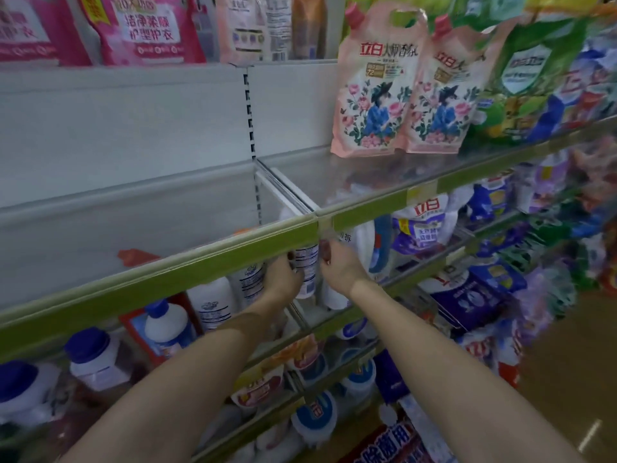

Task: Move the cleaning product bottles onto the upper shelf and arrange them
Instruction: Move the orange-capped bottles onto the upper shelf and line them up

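White cleaning bottles stand on the lower shelf under the green-edged upper shelf (160,279). My left hand (282,279) grips one white bottle (307,269) with a printed label. My right hand (339,267) curls around a second white bottle (334,297) just to its right; that bottle's top is hidden behind the hand and the shelf edge. More white bottles (212,304) stand to the left, some with blue caps (167,324). The upper shelf's left bay holds only a red-orange cap (138,256) showing at its surface.
Pink floral detergent pouches (374,91) stand on the upper shelf at the right, with green and blue bags beyond. Purple and white refill bags (424,225) fill the right shelves. Pink bags (143,28) sit on the top shelf. Blue-capped jars (93,359) stand lower left.
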Tool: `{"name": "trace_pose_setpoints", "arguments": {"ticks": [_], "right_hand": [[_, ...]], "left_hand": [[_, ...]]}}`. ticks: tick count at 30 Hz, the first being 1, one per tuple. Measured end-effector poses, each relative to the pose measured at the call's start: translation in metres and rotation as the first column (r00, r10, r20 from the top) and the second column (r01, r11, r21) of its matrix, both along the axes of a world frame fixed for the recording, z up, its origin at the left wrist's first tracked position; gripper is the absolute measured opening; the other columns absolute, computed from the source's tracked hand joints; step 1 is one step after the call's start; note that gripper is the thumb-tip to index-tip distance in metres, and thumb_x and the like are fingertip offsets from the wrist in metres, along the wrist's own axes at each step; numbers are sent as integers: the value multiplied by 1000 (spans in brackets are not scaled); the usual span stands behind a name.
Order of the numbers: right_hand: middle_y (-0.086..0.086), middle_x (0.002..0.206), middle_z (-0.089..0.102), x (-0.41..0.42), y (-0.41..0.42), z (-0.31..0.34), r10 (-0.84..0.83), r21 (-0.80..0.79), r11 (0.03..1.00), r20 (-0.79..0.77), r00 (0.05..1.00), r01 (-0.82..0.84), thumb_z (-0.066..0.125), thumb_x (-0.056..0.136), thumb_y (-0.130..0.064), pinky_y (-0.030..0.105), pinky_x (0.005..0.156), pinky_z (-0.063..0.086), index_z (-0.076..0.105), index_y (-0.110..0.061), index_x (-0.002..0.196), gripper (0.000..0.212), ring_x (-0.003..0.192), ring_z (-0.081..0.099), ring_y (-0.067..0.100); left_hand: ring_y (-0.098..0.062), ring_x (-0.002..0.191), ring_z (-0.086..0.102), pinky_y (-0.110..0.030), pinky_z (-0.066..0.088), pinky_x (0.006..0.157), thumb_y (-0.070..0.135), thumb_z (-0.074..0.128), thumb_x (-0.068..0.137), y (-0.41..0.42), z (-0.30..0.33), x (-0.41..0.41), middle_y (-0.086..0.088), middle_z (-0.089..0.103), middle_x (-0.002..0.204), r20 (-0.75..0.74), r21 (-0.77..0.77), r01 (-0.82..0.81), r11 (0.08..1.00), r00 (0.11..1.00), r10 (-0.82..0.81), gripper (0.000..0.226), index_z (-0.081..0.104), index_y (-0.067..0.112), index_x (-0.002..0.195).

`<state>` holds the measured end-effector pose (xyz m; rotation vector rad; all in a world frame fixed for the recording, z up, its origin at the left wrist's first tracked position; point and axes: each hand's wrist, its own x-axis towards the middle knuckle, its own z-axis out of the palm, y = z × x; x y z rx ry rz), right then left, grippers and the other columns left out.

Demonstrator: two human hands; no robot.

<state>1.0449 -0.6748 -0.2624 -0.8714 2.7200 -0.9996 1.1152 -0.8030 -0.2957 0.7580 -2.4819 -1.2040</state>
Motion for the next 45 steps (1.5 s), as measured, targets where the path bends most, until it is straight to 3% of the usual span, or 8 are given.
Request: {"name": "trace_pose_setpoints", "arguments": {"ticks": [5, 9, 13, 16, 26, 34, 40, 45], "right_hand": [[20, 114, 61, -35, -6, 12, 92, 55, 994, -38, 995, -89, 55, 95, -10, 40, 89, 51, 59, -5, 108, 14, 107, 60, 36], [17, 123, 64, -45, -6, 21, 193, 151, 970, 12, 981, -192, 55, 95, -12, 41, 90, 56, 58, -7, 121, 27, 107, 66, 36], [11, 110, 69, -52, -3, 24, 256, 113, 957, 105, 961, -268, 54, 92, -7, 17, 44, 44, 56, -15, 108, 18, 83, 68, 28], [9, 105, 68, -55, -2, 22, 287, 65, 952, 151, 946, -299, 53, 93, -7, 14, 34, 39, 57, -13, 114, 21, 62, 66, 18], [4, 92, 70, -62, -6, 11, 351, 91, 928, 109, 930, -361, 53, 90, -24, 37, 70, 58, 62, -19, 97, 12, 79, 70, 27], [1, 83, 66, -62, -12, 5, 367, 131, 918, 80, 927, -375, 58, 77, -22, 46, 69, 62, 56, -26, 83, 8, 77, 67, 25], [5, 112, 67, -49, -8, 15, 389, 258, 886, 35, 921, -384, 64, 89, -27, 34, 80, 49, 58, -21, 111, 23, 105, 64, 30], [8, 118, 68, -28, -14, 17, 452, 304, 845, 33, 891, -440, 60, 92, -28, 44, 91, 56, 60, -20, 116, 25, 107, 65, 32]], "left_hand": [[-31, 80, 58, -33, 40, 67, 17, 45, 102, 9, 11, -12, -17, 59, 85, -25, -18, -177, 984, 984, 177, 17, 51, 7, 89], [-28, 94, 63, -39, 53, 80, 18, 67, 91, 8, 13, -20, -10, 65, 103, 22, 56, -185, 981, 983, 184, 29, 56, 8, 117], [-29, 102, 64, -45, 54, 90, 10, 71, 88, 18, 14, -23, -11, 66, 109, 7, 129, -207, 970, 978, 208, 47, 52, 8, 130], [-28, 105, 63, -44, 53, 94, 13, 77, 85, 23, 13, -23, -11, 67, 114, 24, 165, -237, 957, 971, 236, 47, 57, 9, 127], [-26, 108, 63, -36, 49, 90, 1, 78, 82, 35, 16, -14, -7, 68, 112, -41, 352, -299, 887, 942, 334, 51, 59, 7, 129], [-7, 79, 59, -24, 48, 70, 1, 74, 86, 35, 21, 3, 5, 65, 91, -12, 365, -233, 901, 967, 255, 30, 59, 17, 107], [-17, 90, 61, -27, 48, 76, 3, 73, 87, 44, 22, 16, -10, 68, 113, -11, 359, -232, 904, 968, 252, 33, 62, 8, 118], [-19, 93, 60, -29, 50, 79, -1, 73, 86, 53, 23, 35, -11, 66, 109, -23, 377, -296, 877, 944, 329, 39, 60, 3, 123]]}}
